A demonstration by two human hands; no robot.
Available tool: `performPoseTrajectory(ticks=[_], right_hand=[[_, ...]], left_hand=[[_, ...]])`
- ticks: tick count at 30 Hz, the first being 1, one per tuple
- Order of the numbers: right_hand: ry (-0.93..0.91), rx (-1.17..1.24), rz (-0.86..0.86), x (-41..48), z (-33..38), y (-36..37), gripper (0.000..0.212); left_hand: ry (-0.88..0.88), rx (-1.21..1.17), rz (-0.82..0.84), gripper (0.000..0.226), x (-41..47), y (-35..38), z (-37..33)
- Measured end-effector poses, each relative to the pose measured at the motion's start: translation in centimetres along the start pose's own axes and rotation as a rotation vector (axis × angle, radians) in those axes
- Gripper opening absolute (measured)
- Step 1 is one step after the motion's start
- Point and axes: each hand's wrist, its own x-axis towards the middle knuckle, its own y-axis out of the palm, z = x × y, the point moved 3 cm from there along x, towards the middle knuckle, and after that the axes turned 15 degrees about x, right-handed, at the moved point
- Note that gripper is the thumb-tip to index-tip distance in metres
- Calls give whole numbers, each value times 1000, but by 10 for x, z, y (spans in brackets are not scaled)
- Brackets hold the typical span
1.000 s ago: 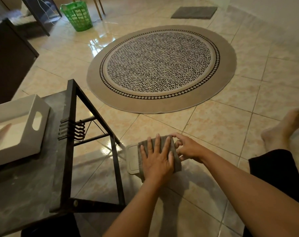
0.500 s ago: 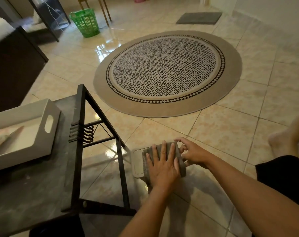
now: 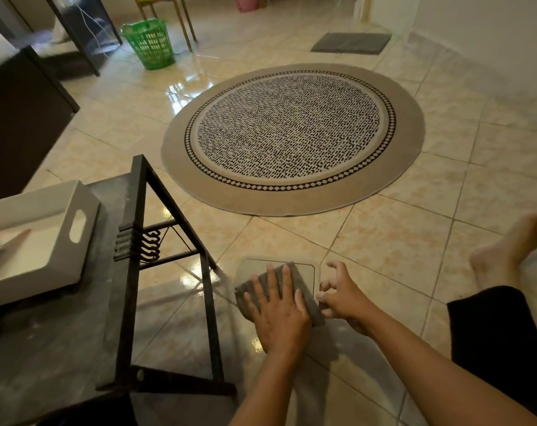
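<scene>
A folded grey cloth (image 3: 304,298) lies on a flat cream board (image 3: 255,267) on the tiled floor in front of me. My left hand (image 3: 278,315) presses flat on the cloth, fingers straight and spread. My right hand (image 3: 338,295) sits at the board's right edge with curled fingers. Its fingertips pinch the edge where cloth and board meet, and the index finger is raised. The near part of the board is hidden under the cloth and my left hand.
A black metal-framed low table (image 3: 138,272) stands just left of the board, carrying a white tray (image 3: 45,241). A round patterned rug (image 3: 292,136) lies ahead. My bare foot (image 3: 507,253) and dark-clothed leg (image 3: 507,333) are at the right. A green basket (image 3: 150,44) stands far left.
My left hand slid the cloth toward me, uncovering the board's far edge. My right hand shifted along the right edge and lifted its index finger. The view tilted up.
</scene>
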Motion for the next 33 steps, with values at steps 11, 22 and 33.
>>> performPoseTrajectory(ticks=[11,22,33], right_hand=[[-265,-639,106,41,55,2,36],[-95,-441,258,17,38,-21,70],[126,-305,324,11,29,-22,93]], left_hand=[[461,131,-40,57,20,4,30],[327,119,-23,57,18,-6,10],[285,52,36,61,25,-6,-14]])
